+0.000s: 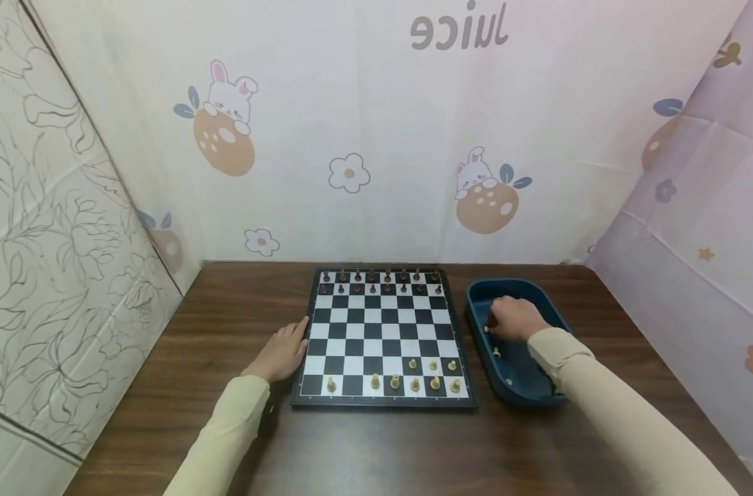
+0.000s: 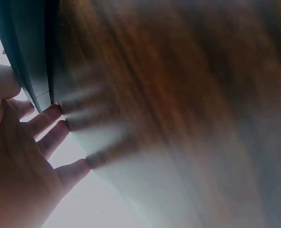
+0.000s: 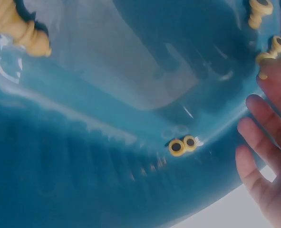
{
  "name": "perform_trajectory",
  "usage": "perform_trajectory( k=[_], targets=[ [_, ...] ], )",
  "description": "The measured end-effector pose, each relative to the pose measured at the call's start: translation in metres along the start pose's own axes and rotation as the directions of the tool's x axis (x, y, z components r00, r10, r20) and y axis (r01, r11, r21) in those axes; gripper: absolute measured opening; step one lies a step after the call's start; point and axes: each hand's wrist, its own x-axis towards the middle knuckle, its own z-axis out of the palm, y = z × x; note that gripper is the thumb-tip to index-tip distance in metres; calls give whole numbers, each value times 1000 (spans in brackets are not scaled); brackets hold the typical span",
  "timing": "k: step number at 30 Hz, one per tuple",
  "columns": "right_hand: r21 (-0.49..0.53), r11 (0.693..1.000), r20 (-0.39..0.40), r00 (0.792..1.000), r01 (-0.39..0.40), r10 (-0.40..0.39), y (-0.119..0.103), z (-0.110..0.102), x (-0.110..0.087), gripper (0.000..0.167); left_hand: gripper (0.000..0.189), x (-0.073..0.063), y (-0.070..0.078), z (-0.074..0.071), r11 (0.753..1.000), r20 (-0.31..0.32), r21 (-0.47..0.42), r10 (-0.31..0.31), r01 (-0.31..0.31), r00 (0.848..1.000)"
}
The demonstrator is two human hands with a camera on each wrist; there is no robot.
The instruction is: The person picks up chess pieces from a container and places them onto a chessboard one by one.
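My left hand (image 1: 284, 353) rests on the table against the left edge of the chessboard (image 1: 384, 399). The left wrist view shows its fingertips (image 2: 78, 168) on the wood, with the thumb side at the board's dark frame (image 2: 31, 52). My right hand (image 1: 517, 317) reaches down into the blue tray (image 1: 503, 284). There its thumb and index finger pinch a small pale chess piece (image 3: 263, 76), mostly hidden by them. Another pale piece (image 3: 279, 44) lies right beside these fingertips. Two more pale pieces (image 3: 177, 147) lie with their round bases showing near the tray wall.
Dark red chess pieces (image 1: 373, 275) fill the board's two far rows. Several pale pieces (image 1: 395, 381) stand in the near rows, mostly to the right. A larger pale piece (image 3: 21, 29) lies in the tray. A patterned curtain (image 1: 351, 227) hangs behind the brown table (image 1: 401, 455).
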Motion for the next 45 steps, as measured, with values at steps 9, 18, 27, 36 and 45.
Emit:
perform_trajectory(
  k=[9, 18, 27, 36, 45],
  targets=[
    [-31, 998, -58, 996, 63, -64, 2, -23, -8, 7, 54, 0, -1, -2, 1000, -6, 9, 12, -11, 1000],
    [-106, 987, -124, 983, 123, -136, -19, -47, -14, 9, 54, 1, -2, -1, 1000, -2, 10, -5, 5, 1000],
    [-171, 972, -164, 968, 161, -189, -59, -62, -9, 7, 55, 0, -2, 1, 1000, 3, 14, -1, 1, 1000],
    [-189, 953, -143, 953, 238, -266, -100, -61, 2, 4, 55, 3, -1, 2, 1000, 2, 22, 4, -4, 1000],
    [-189, 915, -117, 917, 355, -380, -141, -55, 10, 7, 55, 2, -1, 1, 1000, 4, 13, 4, -4, 1000]
  ],
)
